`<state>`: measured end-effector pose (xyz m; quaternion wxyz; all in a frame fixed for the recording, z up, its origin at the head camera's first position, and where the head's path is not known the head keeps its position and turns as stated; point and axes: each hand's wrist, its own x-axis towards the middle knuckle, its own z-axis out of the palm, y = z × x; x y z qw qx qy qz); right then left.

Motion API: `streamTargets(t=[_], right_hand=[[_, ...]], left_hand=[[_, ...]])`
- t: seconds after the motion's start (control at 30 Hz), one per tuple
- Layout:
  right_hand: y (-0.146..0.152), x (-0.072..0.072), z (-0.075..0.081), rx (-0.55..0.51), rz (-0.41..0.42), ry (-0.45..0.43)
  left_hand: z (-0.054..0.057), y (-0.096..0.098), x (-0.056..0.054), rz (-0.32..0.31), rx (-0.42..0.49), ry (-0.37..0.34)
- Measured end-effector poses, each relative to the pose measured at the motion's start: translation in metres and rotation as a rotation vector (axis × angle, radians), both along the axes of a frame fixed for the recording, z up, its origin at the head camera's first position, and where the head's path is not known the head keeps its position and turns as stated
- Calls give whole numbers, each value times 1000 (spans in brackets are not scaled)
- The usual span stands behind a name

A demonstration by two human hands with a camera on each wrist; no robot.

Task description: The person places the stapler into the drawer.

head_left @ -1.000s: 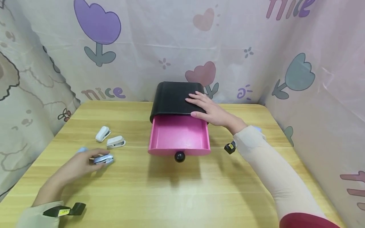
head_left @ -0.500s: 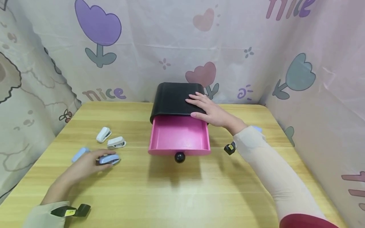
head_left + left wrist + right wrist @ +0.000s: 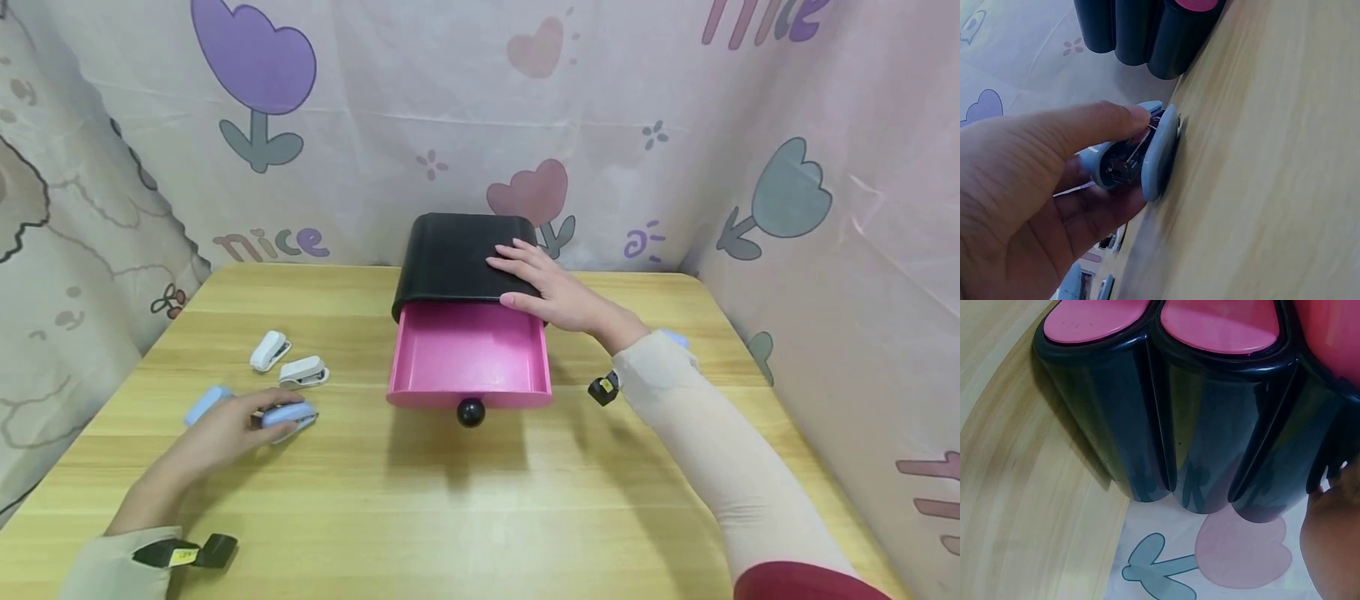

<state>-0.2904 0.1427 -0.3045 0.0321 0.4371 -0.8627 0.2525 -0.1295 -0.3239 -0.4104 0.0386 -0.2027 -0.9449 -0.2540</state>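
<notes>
My left hand (image 3: 217, 429) pinches a light blue mini stapler (image 3: 288, 415) between thumb and fingers, at the left of the table. In the left wrist view the stapler (image 3: 1160, 153) stands close to the wooden surface, its metal inside showing between the two blue halves. My right hand (image 3: 558, 292) rests on top of the black cabinet (image 3: 457, 258), fingers stretched and slightly spread. Below that hand, the cabinet's pink top drawer (image 3: 472, 367) is pulled out, bare inside, with a round black knob (image 3: 471, 412) on its front.
Two white mini staplers (image 3: 270, 351) lie behind my left hand. Another light blue stapler (image 3: 206, 404) lies left of it, partly covered by the hand. A blue object (image 3: 675, 338) shows behind my right forearm. Lower pink drawer fronts (image 3: 1219, 325) are closed. A patterned curtain (image 3: 360, 167) surrounds the table.
My left hand has shifted slightly right with the blue stapler, uncovering more of the other blue one. The held stapler has turned a little. My right hand stays on the cabinet.
</notes>
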Motion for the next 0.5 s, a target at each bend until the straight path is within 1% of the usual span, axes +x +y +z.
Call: streamTargets(t=[0.17,0.23,0.4,0.5], right_hand=[[-1,0,1,-7,9,6],[-1,0,1,-10,11,9],[-1,-1,1,-7,7,7],[-1,-3,1,-5,8,13]], left_hand=[[0,-1,-1,-17,-34,-34],[-1,-1,-1,-21,-35,-26],[-1,-1,-2,12,-23,-1],[1,1,-3,26,12,-12]])
